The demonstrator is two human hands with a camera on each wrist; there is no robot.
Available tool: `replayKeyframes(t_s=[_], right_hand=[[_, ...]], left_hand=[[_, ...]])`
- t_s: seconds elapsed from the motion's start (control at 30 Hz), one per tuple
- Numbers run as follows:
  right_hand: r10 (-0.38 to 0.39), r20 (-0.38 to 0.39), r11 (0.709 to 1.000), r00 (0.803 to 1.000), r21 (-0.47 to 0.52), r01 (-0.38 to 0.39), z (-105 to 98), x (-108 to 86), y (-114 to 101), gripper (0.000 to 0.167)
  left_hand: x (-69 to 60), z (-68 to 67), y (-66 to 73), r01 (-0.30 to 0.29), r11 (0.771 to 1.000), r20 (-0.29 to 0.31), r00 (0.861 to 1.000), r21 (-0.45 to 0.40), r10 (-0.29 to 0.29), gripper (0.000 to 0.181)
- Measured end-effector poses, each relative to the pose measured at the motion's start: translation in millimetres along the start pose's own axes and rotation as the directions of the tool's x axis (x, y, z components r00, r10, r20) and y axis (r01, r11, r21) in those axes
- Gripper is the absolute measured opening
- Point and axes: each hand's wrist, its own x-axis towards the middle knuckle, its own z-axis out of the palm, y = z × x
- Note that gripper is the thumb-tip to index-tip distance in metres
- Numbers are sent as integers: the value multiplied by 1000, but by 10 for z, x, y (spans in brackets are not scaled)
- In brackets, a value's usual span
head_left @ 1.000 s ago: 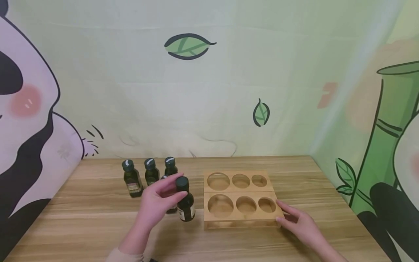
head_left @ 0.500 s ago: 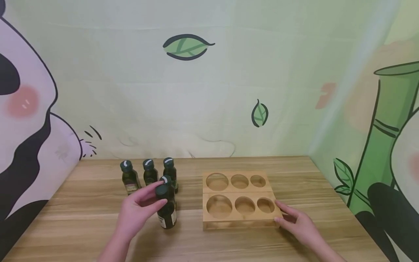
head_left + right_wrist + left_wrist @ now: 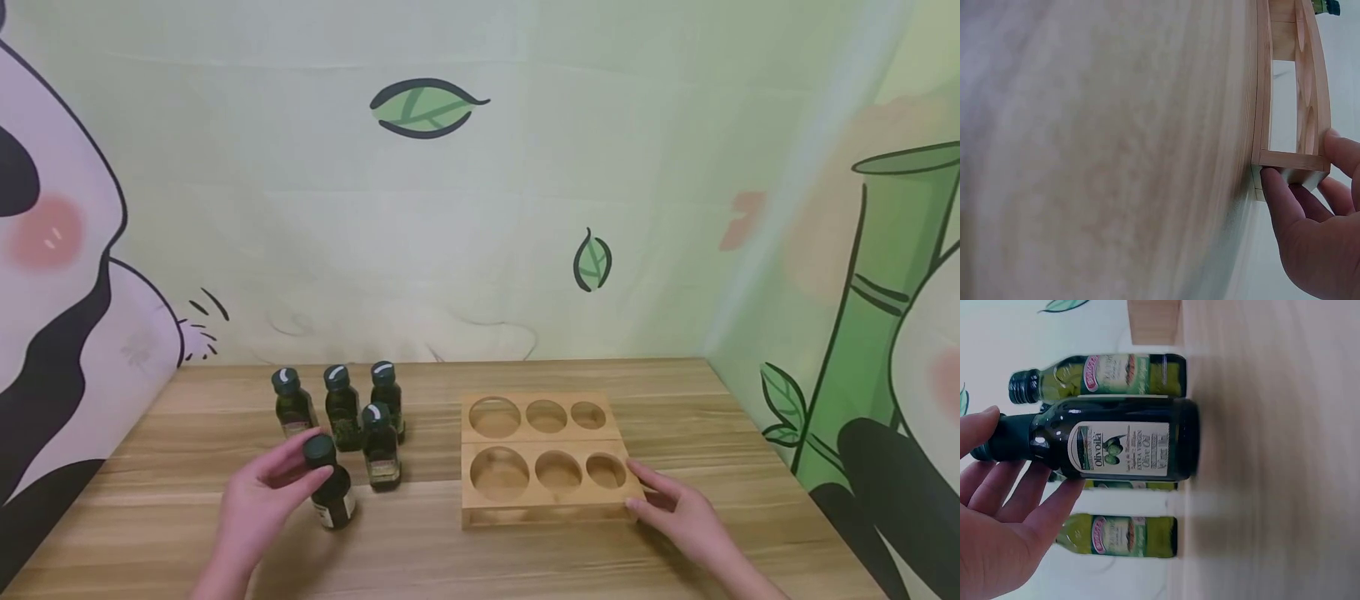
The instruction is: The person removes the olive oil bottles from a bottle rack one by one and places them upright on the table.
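Note:
My left hand (image 3: 258,496) pinches the cap end of a dark olive oil bottle (image 3: 335,497) between thumb and fingers. The bottle is nearly upright; whether its base touches the table I cannot tell. In the left wrist view, the olive oil bottle (image 3: 1122,440) shows a pale label with olives. At the other side, my right hand (image 3: 690,517) holds the right end of a two-row wooden rack (image 3: 540,505) with round holes of different sizes. The right wrist view shows the fingers of my right hand (image 3: 1316,225) on the rack's end (image 3: 1294,160).
Several green olive oil bottles stand upright behind the held one, the nearest bottle (image 3: 382,458) just to its right. The wooden table (image 3: 420,550) ends at a printed cloth backdrop (image 3: 480,250). Table surface lies between bottles and rack.
My left hand has carried the dark olive oil bottle leftward, from beside the rack past the nearest green bottle, and slightly toward me. My right hand stays at the rack's right end.

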Motion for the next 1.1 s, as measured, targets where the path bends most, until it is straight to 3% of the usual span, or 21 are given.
replayKeyframes(t_s=[0.3,0.5,0.7,1.1], right_hand=[[9,-4,1000,1000,-1,-9,0,-3,-5,63],[16,-4,1000,1000,10,-15,3,-3,-12,62],[13,-1,1000,1000,26,-13,7,4,-15,62],[13,0,1000,1000,27,-13,1,2,-14,62]], left_hand=[[52,-103,-21,18,999,-34,999,36,-17,57],[134,-77,-11,-7,998,-14,1000,58,8,58],[216,-24,-22,-37,999,-8,999,23,37,56],[262,30,-79,-74,997,-13,997,23,74,53]])
